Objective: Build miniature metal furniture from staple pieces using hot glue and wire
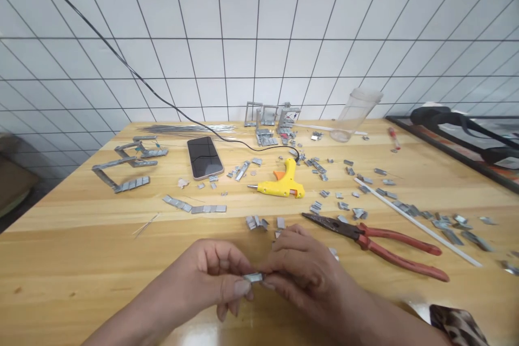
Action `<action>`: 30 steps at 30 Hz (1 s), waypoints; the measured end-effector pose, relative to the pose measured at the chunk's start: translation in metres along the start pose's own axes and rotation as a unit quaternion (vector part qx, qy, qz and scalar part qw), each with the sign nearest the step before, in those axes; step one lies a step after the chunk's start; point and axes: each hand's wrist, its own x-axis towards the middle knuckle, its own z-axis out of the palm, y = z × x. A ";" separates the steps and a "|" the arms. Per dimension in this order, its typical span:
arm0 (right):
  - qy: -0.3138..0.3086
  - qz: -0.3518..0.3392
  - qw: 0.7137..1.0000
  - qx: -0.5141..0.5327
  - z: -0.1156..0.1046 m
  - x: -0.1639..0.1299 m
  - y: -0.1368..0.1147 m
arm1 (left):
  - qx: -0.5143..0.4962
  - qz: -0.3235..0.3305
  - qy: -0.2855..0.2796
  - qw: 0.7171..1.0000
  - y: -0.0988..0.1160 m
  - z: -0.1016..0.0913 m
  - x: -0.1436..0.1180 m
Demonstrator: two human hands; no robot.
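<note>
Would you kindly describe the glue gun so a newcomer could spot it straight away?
Start at the long wooden table against the white tiled wall. Near its middle, right of the dark smartphone, lies the yellow plastic glue gun with an orange trigger; it is the only bright yellow thing among grey metal bits.

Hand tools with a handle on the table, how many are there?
3: yellow glue gun at the centre; red-handled pliers right of the hands; a small red screwdriver far right near the plastic cup. Others may be hidden.

The glue gun [279,184] is yellow with an orange trigger; the pliers [377,240] have red handles (jaws dark). The table [81,259] is pale wood, the phone [205,157] black, the staple pieces [203,208] apparently silver-grey.
</note>
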 end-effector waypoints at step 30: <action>0.009 0.219 0.894 -0.390 -0.096 -0.115 0.056 | 0.422 0.284 0.109 0.854 -0.012 -0.008 0.007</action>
